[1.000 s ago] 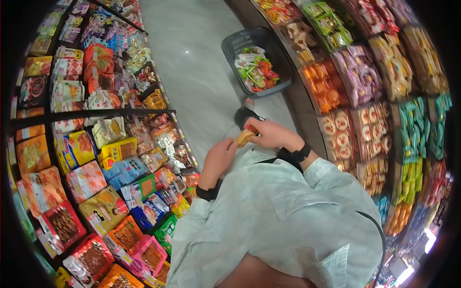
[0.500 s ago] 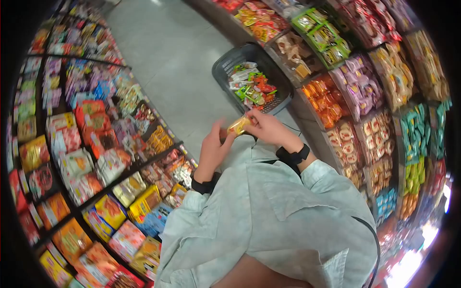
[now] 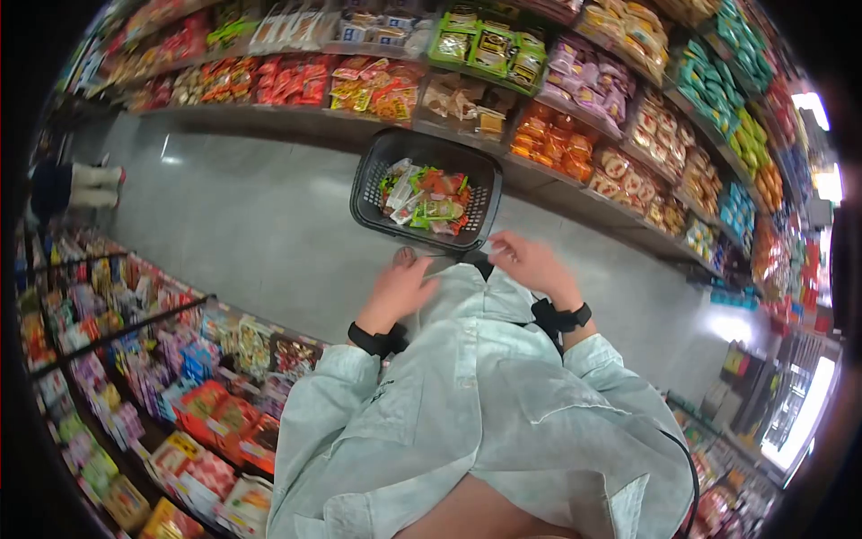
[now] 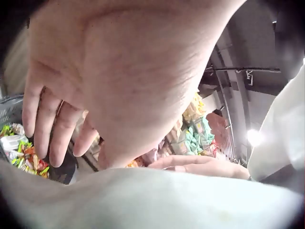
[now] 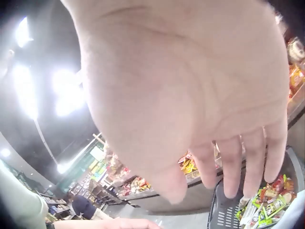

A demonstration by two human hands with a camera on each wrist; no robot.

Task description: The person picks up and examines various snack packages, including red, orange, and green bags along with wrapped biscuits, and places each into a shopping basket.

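Note:
In the head view the left hand (image 3: 400, 289) and the right hand (image 3: 536, 268) hover apart in front of the shirt, near the close edge of a black basket (image 3: 366, 193). Wrapped snacks (image 3: 431, 198) in green, red and white lie in that basket on the floor. The left wrist view shows the left palm (image 4: 119, 81) with fingers extended and nothing in them. Likewise empty, the right palm (image 5: 190, 81) fills the right wrist view, its fingers spread and pointing down beside the basket (image 5: 220, 210).
Shelves of packaged snacks (image 3: 552, 144) run behind the basket and along the right. Another display of packets (image 3: 224, 422) stands at lower left. Someone's legs (image 3: 94, 186) show at the far left on the grey floor (image 3: 242, 216). A shoe (image 3: 405, 257) is by the left hand.
The small yellow packet both hands held earlier is out of them, and the hands have moved apart. The view has turned, so the basket sits further left and the snack shelves cross the top.

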